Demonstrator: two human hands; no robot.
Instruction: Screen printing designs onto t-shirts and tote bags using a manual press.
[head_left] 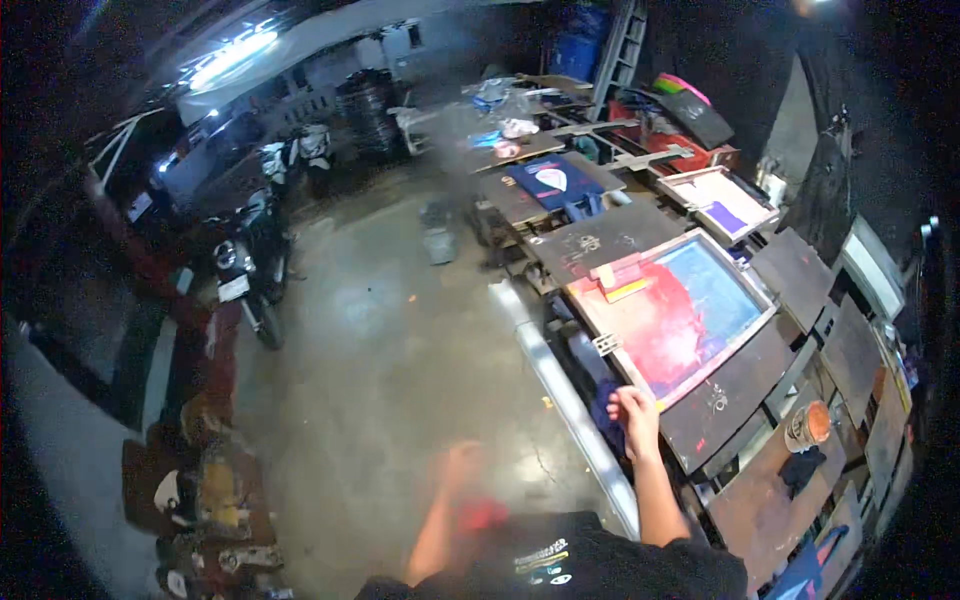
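My right hand (pixel 635 418) is at the near left corner of a wooden screen-printing frame (pixel 716 372), its fingers curled in; what they hold, if anything, is hidden. Dark blue cloth (pixel 603 408) shows right beside those fingers. Pink-red ink (pixel 655 325) covers much of the mesh, and the rest looks blue. A squeegee (pixel 622 278) with a red top and a yellow strip rests at the frame's far left. My left hand (pixel 460 465) is smeared by motion over the floor, away from the frame. A blurred red thing (pixel 483 515) shows below it, close to my shirt.
Dark printing boards (pixel 610 240) line the bench on the right. On them sit a tub of orange ink (pixel 808 425), a black cloth (pixel 800 468), a smaller frame (pixel 735 222) and a printed navy garment (pixel 555 180). A pale rail (pixel 565 405) edges the bench. A motorcycle (pixel 250 265) stands left.
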